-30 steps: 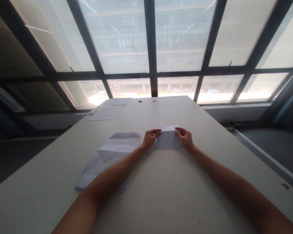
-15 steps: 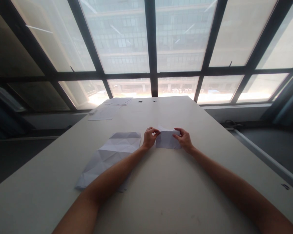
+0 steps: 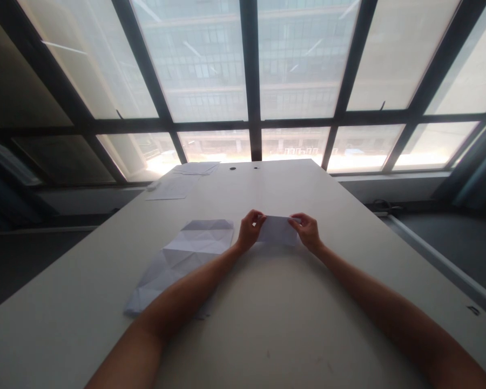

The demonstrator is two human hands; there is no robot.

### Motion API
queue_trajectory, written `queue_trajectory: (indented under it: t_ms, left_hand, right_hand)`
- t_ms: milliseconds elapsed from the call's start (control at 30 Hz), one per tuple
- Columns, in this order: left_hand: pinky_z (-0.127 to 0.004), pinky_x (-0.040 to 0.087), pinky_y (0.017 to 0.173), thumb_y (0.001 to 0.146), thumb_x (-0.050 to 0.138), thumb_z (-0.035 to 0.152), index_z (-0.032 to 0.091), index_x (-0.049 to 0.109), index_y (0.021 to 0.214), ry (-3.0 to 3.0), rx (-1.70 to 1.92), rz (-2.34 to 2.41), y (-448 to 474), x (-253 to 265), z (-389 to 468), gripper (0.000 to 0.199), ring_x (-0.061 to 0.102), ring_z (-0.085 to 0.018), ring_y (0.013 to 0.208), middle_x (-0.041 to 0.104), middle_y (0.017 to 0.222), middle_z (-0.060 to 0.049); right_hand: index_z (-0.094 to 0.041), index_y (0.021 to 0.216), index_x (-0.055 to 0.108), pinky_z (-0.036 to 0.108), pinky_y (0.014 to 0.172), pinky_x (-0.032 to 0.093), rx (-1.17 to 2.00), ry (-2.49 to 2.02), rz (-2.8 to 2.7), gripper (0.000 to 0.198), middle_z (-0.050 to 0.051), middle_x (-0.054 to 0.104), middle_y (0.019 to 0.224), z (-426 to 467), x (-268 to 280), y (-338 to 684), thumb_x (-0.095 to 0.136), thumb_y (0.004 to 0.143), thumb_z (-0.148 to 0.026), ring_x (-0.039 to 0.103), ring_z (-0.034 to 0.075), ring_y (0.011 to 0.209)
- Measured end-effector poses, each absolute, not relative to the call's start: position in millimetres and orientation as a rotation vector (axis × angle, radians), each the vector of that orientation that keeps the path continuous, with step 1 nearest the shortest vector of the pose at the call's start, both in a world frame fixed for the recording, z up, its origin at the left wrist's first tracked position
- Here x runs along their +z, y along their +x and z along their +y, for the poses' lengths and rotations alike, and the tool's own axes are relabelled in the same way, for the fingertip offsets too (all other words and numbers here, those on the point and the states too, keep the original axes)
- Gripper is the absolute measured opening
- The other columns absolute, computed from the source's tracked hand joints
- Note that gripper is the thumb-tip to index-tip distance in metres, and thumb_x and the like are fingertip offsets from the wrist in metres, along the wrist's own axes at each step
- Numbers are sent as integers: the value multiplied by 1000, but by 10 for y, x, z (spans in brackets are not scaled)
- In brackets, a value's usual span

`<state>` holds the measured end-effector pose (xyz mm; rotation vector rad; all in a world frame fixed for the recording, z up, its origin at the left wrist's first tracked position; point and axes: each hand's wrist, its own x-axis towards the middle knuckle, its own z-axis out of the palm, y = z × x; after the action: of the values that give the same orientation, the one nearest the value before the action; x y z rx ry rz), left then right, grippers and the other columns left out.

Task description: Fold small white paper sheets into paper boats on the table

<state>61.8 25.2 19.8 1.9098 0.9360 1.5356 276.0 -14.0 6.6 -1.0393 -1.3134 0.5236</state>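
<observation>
A small piece of white paper is held upright or tilted between my two hands, over the middle of the white table. My left hand pinches its upper left corner between thumb and fingers. At the upper right corner my right hand grips it the same way. The paper's top edge runs nearly straight between the fingertips. To the left, partly behind my left forearm, lies a larger creased sheet of paper with several fold lines.
At the table's far left lie flat white sheets and a small pale object I cannot make out. Two dark round spots are near the far edge, one a cable hole. Large windows rise beyond the table.
The paper's top edge, curled with a flap standing up before, is now straight and flat. My fingers have closed nearer its upper corners. The creased sheet has not moved.
</observation>
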Motion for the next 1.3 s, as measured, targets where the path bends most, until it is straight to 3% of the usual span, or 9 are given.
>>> queue_trajectory:
  t_ms: [100,267,333,500,667,833,1033,1167,1300]
  left_hand:
    - [-20,38,55,89,62,40,18,60,87,1839,1524,946,621,193,246,23,51,-11,59,59,66,2]
    - [-18,23,44,90,58,45,17,60,96,1750,1376,911,635,150,257,28,35,-8,46,43,54,7]
    - [-18,22,44,91,56,44,17,61,102,1770,1302,918,639,120,284,30,34,-8,46,44,55,7]
    - [-19,39,55,86,62,37,14,61,115,1832,1087,922,633,55,363,37,53,-12,65,64,84,-4]
    - [-25,50,69,82,68,36,14,57,124,1801,1003,877,612,71,373,48,62,-18,88,66,105,-10]
    - [-28,54,72,80,72,36,15,51,133,1693,1010,845,604,107,347,61,64,-19,89,66,105,-10]
    - [-29,55,69,67,85,36,18,39,144,1604,942,780,601,124,313,92,66,-18,81,67,97,-7]
    - [-25,51,64,67,84,38,17,44,142,1596,952,798,604,121,308,87,64,-15,73,67,87,-4]
    - [-18,36,48,74,76,39,13,56,131,1610,989,889,614,108,331,65,51,-9,53,60,67,3]
  right_hand:
    - [-17,83,71,27,55,43,610,-1060,-1261,37,3,65,70,-150,44,2724,73,75,-53,54,15,61]
    - [-16,88,71,24,47,34,570,-1115,-1204,37,0,59,63,-145,14,2702,69,77,-52,45,12,54]
    - [-15,89,71,24,46,33,548,-1157,-1218,37,0,57,61,-130,1,2722,67,78,-50,44,12,53]
    - [-14,92,71,26,53,40,445,-1272,-1289,36,4,63,69,-86,-56,2791,64,78,-46,51,16,59]
    - [-15,108,67,29,59,46,447,-1292,-1344,41,5,67,79,-66,-94,2798,63,78,-43,57,19,65]
    - [-16,119,61,34,68,52,531,-1226,-1353,56,9,68,97,-62,-77,2790,71,71,-43,62,21,75]
    - [-16,119,60,34,66,52,543,-1200,-1320,55,6,67,89,-89,-45,2797,71,70,-41,61,21,71]
    - [-16,119,60,32,63,51,574,-1187,-1310,55,6,67,88,-107,-29,2787,70,70,-40,61,20,70]
    - [-14,119,60,28,56,47,622,-1219,-1278,56,3,66,77,-98,-43,2804,68,72,-41,58,17,63]
